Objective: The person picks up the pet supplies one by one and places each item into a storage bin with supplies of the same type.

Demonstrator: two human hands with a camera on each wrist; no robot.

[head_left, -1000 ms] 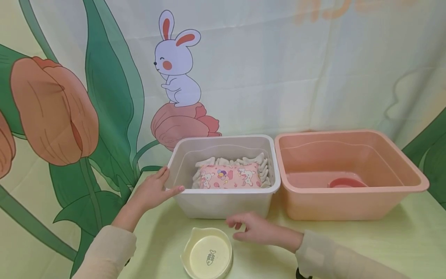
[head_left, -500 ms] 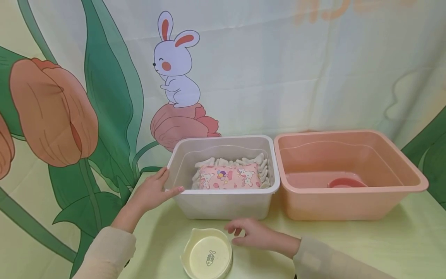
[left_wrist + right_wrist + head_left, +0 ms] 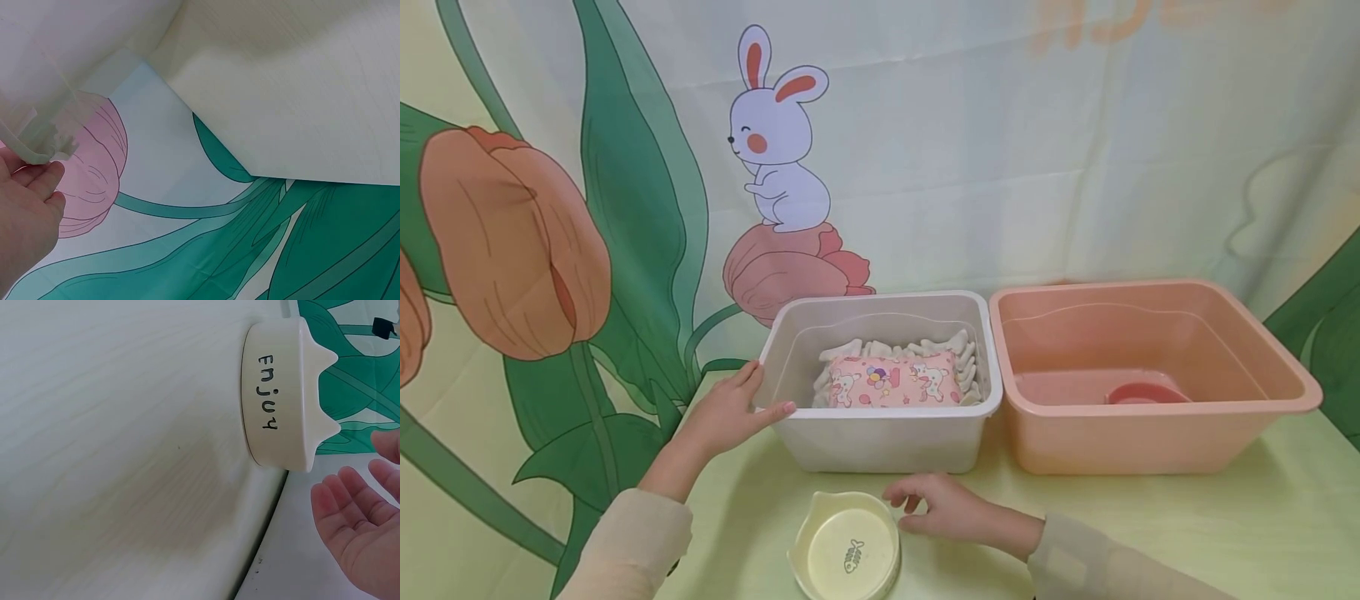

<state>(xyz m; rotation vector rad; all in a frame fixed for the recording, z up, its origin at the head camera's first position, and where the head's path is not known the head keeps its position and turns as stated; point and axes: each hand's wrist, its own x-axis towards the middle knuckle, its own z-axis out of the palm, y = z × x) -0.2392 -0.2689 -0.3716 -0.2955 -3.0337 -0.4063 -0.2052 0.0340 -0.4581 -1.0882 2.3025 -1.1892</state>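
Note:
My left hand [image 3: 724, 417] holds the front left corner of a white plastic bin [image 3: 887, 437], with the thumb along the front rim. In the left wrist view its fingertips [image 3: 47, 178] curl at the rim's edge. Inside the bin a pink pillow-shaped pack [image 3: 895, 382] with bunny prints lies on several off-white, bone-like pieces [image 3: 946, 343]. My right hand [image 3: 951, 507] hovers loosely bent and holding nothing, just right of a pale yellow cat-eared bowl [image 3: 842, 537]. A fish is drawn on the bowl's floor; the right wrist view shows "Enjoy" on its side [image 3: 272, 394].
A larger pink bin [image 3: 1120, 437] stands against the white one's right side, with a red rounded object [image 3: 1146, 392] partly hidden inside. Both are on a pale green table [image 3: 1150, 525]. Behind hangs a printed cloth [image 3: 962, 167] with a rabbit and tulips.
My right hand has moved slightly down, toward the table's near edge, staying beside the bowl. The left hand keeps its place on the white bin's corner.

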